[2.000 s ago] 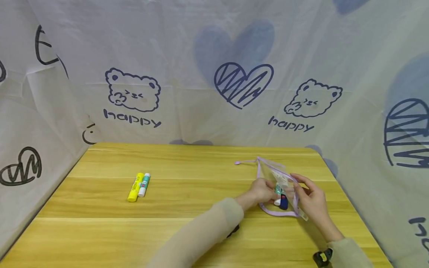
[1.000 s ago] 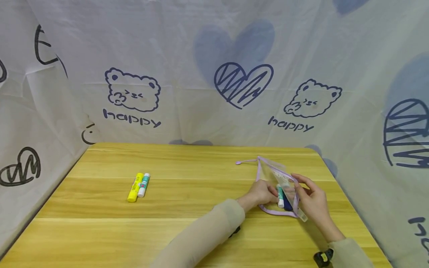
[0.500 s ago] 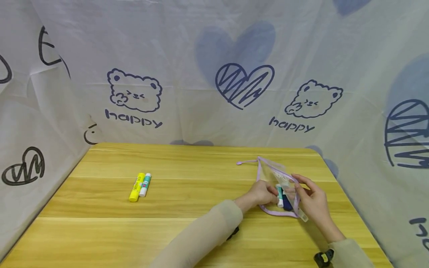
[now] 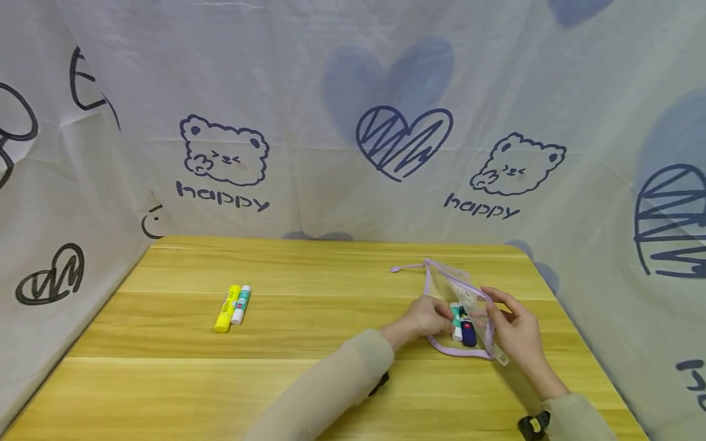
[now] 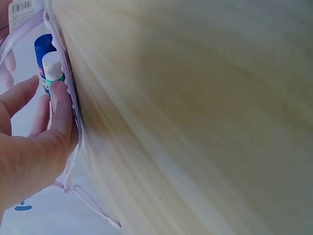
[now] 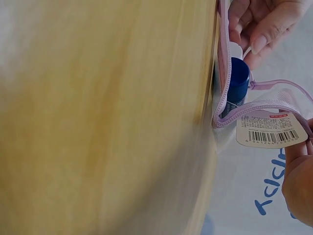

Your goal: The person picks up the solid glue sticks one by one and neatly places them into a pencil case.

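In the clear pouch (image 4: 458, 352) we see the navy stick (image 4: 469, 334) now label-up, seemingly tidier beside the green-and-white stick (image 4: 457, 329) the left hand (image 4: 423, 316) touches, fingers' grip unclear, right hand (image 4: 516, 327) pinching pouch edge.

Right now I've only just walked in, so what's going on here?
A person's right hand holds the edge of an open, clear pouch. The left hand touches a green-and-white tube inside; whether it grips it is unclear. A dark blue tube is beside that one. Outside, a yellow tube and another green-and-white tube lie together on the table.
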